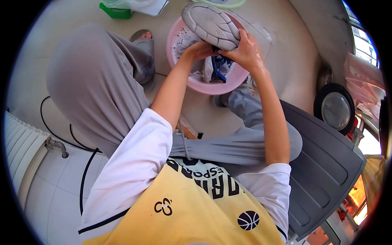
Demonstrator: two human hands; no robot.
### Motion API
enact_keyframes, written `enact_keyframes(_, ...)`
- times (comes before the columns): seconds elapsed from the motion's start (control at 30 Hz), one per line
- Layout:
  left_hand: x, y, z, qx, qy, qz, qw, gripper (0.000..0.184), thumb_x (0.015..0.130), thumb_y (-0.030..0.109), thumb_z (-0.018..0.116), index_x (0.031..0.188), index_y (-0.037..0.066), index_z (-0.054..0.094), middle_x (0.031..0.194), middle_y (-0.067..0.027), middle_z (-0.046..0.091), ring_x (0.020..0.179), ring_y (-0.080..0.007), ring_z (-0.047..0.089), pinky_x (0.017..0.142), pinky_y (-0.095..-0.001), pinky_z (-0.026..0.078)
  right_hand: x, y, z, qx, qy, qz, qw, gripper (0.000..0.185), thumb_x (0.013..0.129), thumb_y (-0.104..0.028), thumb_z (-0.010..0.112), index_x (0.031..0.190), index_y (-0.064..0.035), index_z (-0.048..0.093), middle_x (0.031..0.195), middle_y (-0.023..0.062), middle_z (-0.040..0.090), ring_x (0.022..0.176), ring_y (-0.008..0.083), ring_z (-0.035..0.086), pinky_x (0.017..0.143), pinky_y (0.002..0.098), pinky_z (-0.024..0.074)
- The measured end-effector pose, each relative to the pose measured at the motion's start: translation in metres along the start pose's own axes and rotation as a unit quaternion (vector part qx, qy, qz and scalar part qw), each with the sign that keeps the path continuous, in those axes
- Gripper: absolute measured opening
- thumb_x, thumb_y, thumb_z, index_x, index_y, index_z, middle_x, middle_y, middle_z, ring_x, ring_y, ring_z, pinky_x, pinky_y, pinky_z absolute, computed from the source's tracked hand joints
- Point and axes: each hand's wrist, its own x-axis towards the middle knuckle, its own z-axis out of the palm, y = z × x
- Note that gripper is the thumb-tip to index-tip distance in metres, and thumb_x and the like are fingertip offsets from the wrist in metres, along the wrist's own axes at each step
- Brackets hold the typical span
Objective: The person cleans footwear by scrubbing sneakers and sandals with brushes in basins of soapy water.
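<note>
A shoe is tilted over a pink basin, its pale grey sole turned up to me. My right hand grips one end of the shoe, with the thumb along its lower edge. Curled in under the shoe's near side is my left hand, whose fingertips are partly hidden. Below both hands, a blue and white shoe rests in the basin, partly covered by my hands. White suds float on the water around it.
A dark grey plastic box stands close by my right leg, near a black-rimmed round lid. At the upper left is a green container. A white radiator and black cables lie to the left.
</note>
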Motion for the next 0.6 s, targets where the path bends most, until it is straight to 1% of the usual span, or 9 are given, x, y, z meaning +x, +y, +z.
enact_keyframes(0.07,-0.015,0.006,0.024,-0.042,0.077,-0.067,0.994,0.025,0.090,0.021,0.045,0.112,0.010,0.052,0.107,-0.0045,0.057,0.098,-0.0139,0.055,0.083,-0.0305,0.047,-0.002,0.012,0.007,0.076,0.024,0.005,0.997,0.082,0.055,-0.043,0.076,0.118,-0.0010,0.045,0.111,0.0192,0.054,0.105,0.0333,0.050,0.088,0.0389,0.0410)
enact_keyframes(0.2,-0.013,0.009,0.030,-0.023,0.005,-0.062,0.998,0.029,0.089,0.029,0.050,0.112,0.012,0.052,0.108,-0.0019,0.057,0.096,-0.0123,0.055,0.077,-0.0288,0.048,-0.009,0.040,0.008,0.219,-0.009,0.083,0.972,0.075,0.059,-0.036,0.077,0.118,-0.0017,0.046,0.104,0.0138,0.057,0.101,0.0264,0.052,0.085,0.0343,0.0416)
enact_keyframes(0.27,-0.004,0.011,0.031,0.028,0.014,-0.046,0.998,0.030,0.090,0.031,0.048,0.109,0.008,0.053,0.107,-0.0062,0.058,0.098,-0.0151,0.056,0.082,-0.0336,0.046,-0.018,0.051,0.011,0.499,0.027,0.114,0.859,0.065,0.066,-0.024,0.075,0.120,-0.0031,0.045,0.100,0.0078,0.058,0.098,0.0193,0.052,0.083,0.0301,0.0408)
enact_keyframes(0.3,0.001,0.016,0.034,0.212,0.072,-0.050,0.973,0.036,0.087,0.037,0.050,0.108,0.009,0.053,0.107,-0.0066,0.058,0.096,-0.0160,0.057,0.081,-0.0338,0.046,-0.018,0.065,0.021,0.602,0.048,0.132,0.786,0.056,0.073,-0.013,0.070,0.122,-0.0057,0.044,0.105,0.0045,0.056,0.098,0.0162,0.051,0.084,0.0296,0.0398)
enact_keyframes(0.33,0.006,0.018,0.038,0.388,0.126,-0.053,0.911,0.042,0.084,0.044,0.053,0.108,0.010,0.053,0.107,-0.0071,0.058,0.094,-0.0168,0.057,0.080,-0.0339,0.046,-0.020,0.074,0.022,0.650,0.057,0.135,0.745,0.053,0.078,-0.016,0.066,0.124,-0.0056,0.042,0.112,0.0056,0.053,0.102,0.0176,0.050,0.088,0.0315,0.0389)
enact_keyframes(0.4,0.007,0.014,0.054,0.357,0.134,-0.096,0.920,0.048,0.078,0.051,0.057,0.104,0.011,0.052,0.105,-0.0099,0.057,0.084,-0.0192,0.059,0.075,-0.0346,0.047,-0.018,0.099,0.035,0.760,0.089,0.160,0.623,0.053,0.081,-0.023,0.063,0.125,-0.0048,0.040,0.120,0.0079,0.050,0.110,0.0220,0.048,0.095,0.0362,0.0368)
enact_keyframes(0.47,0.000,0.026,0.086,0.133,0.068,-0.270,0.951,0.041,0.081,0.047,0.055,0.103,0.013,0.051,0.092,-0.0104,0.060,0.075,-0.0146,0.059,0.066,-0.0331,0.049,-0.020,0.103,0.027,0.792,0.112,0.157,0.579,0.054,0.082,-0.029,0.059,0.126,-0.0043,0.039,0.123,0.0091,0.048,0.113,0.0243,0.046,0.097,0.0388,0.0345)
enact_keyframes(0.53,0.002,0.032,0.103,0.068,-0.060,-0.238,0.967,0.039,0.083,0.040,0.055,0.096,0.003,0.051,0.076,-0.0116,0.060,0.058,-0.0160,0.057,0.055,-0.0277,0.048,-0.026,0.106,0.019,0.822,0.137,0.154,0.531,0.057,0.084,-0.034,0.056,0.128,-0.0037,0.037,0.127,0.0103,0.046,0.117,0.0266,0.043,0.100,0.0414,0.0323)
enact_keyframes(0.6,0.010,0.037,0.114,0.177,-0.080,-0.197,0.961,0.034,0.083,0.034,0.056,0.091,0.000,0.053,0.067,-0.0085,0.057,0.051,-0.0156,0.054,0.058,-0.0289,0.048,-0.029,0.110,0.013,0.845,0.157,0.129,0.495,0.061,0.085,-0.042,0.051,0.130,-0.0042,0.035,0.131,0.0114,0.041,0.120,0.0284,0.040,0.102,0.0434,0.0300)
